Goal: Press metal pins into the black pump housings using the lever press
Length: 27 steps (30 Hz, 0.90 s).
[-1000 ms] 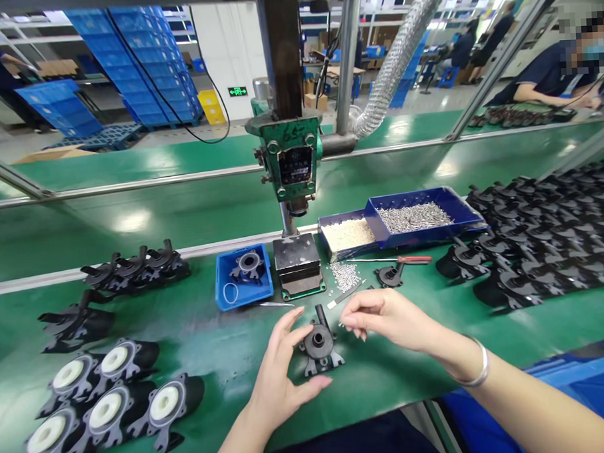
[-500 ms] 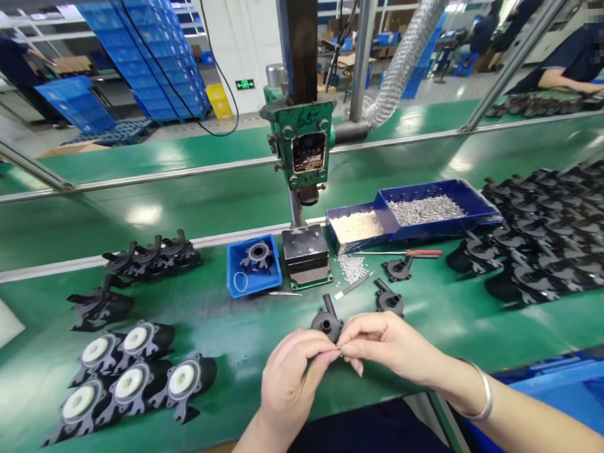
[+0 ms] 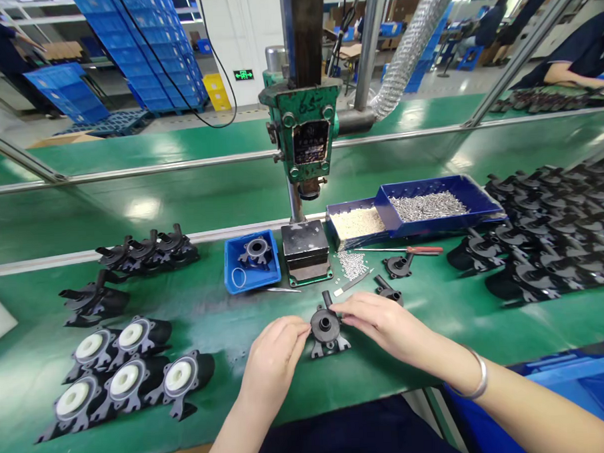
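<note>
A black plastic pump housing (image 3: 325, 327) with an upright side pipe and a round central port rests on the green bench in front of me. At its left edge, my left hand (image 3: 277, 351) has its fingertips pinched together; whatever lies between them is too small to make out. My right hand (image 3: 379, 320) grips the housing's right side, index finger near the pipe and thumb lower down. Just beyond that hand lies a black pump cover (image 3: 389, 293), partly hidden, and another cover (image 3: 398, 267) sits farther back.
A green press (image 3: 308, 133) stands over a black block (image 3: 305, 243). Beside it are a blue tray (image 3: 228, 273), small rings (image 3: 352, 266), tweezers (image 3: 354, 282), a screwdriver (image 3: 423, 250) and a bin of screws (image 3: 428, 206). Pump housings with white discs (image 3: 178, 377) stand left; many black housings (image 3: 557, 242) fill the right.
My hands were pinched together over a small item in front of the housing. They have parted to either side of it, and the housing now shows fully between them.
</note>
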Each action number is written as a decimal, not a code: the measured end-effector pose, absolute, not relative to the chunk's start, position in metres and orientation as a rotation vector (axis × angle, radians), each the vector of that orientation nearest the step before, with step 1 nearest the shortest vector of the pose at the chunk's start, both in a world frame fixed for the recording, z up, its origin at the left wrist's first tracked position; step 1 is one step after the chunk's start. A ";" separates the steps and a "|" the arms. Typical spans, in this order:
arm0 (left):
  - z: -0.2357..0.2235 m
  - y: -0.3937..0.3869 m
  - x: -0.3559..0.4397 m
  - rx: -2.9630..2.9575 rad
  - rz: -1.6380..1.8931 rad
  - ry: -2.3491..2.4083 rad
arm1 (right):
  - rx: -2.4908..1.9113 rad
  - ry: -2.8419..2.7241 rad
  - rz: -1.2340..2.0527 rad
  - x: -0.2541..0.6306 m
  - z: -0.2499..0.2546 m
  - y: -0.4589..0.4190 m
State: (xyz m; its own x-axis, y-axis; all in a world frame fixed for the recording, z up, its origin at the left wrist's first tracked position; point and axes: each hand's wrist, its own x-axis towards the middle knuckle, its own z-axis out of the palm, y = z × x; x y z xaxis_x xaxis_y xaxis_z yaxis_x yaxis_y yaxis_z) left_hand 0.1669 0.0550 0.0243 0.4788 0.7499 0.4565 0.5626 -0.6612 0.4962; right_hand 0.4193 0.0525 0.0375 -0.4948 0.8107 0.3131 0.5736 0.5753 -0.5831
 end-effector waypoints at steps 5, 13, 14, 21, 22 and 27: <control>0.018 0.053 0.166 2.544 0.958 1.088 | -1.104 -2.247 0.516 0.415 0.033 0.048; 0.008 0.054 0.170 2.269 1.063 1.133 | -1.068 -2.277 0.584 0.420 0.032 0.040; 0.008 0.055 0.170 2.190 1.081 1.158 | -1.076 -2.259 0.586 0.421 0.030 0.039; 0.004 0.052 0.162 2.415 0.974 1.085 | -1.138 -2.181 0.593 0.421 0.009 0.030; 0.002 0.051 0.160 2.370 0.952 1.115 | -1.139 -2.176 0.597 0.420 0.007 0.030; -0.007 0.050 0.159 2.096 0.828 1.150 | -1.131 -2.200 0.538 0.420 0.006 0.030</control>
State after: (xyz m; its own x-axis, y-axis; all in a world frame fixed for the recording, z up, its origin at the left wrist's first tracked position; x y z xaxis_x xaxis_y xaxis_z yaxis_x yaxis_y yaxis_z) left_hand 0.1587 0.0502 -0.0070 0.4295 0.8728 0.2320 0.4974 -0.4430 0.7459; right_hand 0.4197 0.0298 0.0065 -0.4565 0.8280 0.3254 0.5845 0.5549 -0.5920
